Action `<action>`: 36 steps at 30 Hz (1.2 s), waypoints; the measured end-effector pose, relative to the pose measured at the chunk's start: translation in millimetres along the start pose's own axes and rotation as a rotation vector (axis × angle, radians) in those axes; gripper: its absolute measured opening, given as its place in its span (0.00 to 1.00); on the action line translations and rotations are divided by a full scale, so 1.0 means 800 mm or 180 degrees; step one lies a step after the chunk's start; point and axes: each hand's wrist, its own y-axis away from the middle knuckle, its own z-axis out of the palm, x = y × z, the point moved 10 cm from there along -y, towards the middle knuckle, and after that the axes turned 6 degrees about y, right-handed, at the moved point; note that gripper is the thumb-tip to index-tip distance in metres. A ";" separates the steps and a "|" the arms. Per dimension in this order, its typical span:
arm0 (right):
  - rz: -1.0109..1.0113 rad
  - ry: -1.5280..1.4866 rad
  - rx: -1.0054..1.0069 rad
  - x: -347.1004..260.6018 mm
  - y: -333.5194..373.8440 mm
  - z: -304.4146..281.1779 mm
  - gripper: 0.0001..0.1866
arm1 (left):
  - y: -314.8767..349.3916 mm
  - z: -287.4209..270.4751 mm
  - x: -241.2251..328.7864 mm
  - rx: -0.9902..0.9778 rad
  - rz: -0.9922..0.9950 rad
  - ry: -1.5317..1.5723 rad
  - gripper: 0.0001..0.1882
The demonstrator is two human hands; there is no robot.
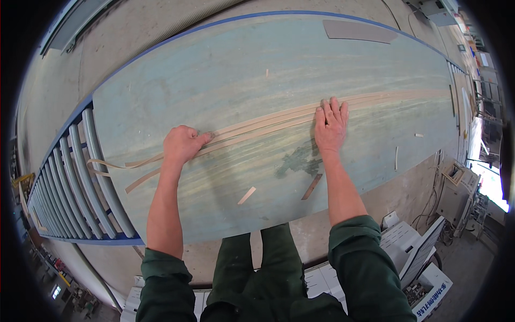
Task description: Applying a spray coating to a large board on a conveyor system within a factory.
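Long, thin wood-coloured strips (268, 121) lie side by side across the pale green tabletop (214, 70), running toward its right end. My left hand (183, 144) is closed on them near their left ends, fingers curled and thumb pointing right along the strips. Beyond that hand, one strip's end (102, 167) curls over the table's left edge, while another end lies slanted on the surface. My right hand (330, 129) rests on the strips right of the middle, fingers stretched forward and pressing flat. Its palm side is hidden.
Short offcuts (247, 195) and a dark brown piece (312, 186) lie near the front edge. A grey-brown panel (358, 31) sits at the far right. Metal rollers (98, 147) in a blue frame adjoin the left side. White machine housings (397, 247) stand at the lower right.
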 end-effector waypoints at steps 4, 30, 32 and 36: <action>-0.0060 0.0025 0.0011 -0.003 0.000 -0.001 0.18 | 0.002 -0.007 -0.020 -0.0171 -0.0388 -0.0161 0.32; 0.0255 0.0593 -0.0859 -0.009 0.001 0.018 0.35 | 0.079 -0.148 -0.217 0.1167 0.0346 -0.1274 0.36; 0.0354 0.0556 -0.0892 -0.006 0.001 0.017 0.36 | 0.095 -0.173 -0.237 0.1128 0.0424 -0.1264 0.37; 0.0290 0.0456 -0.0831 -0.009 0.001 0.015 0.35 | 0.153 -0.269 -0.308 0.0695 -0.0181 -0.0589 0.36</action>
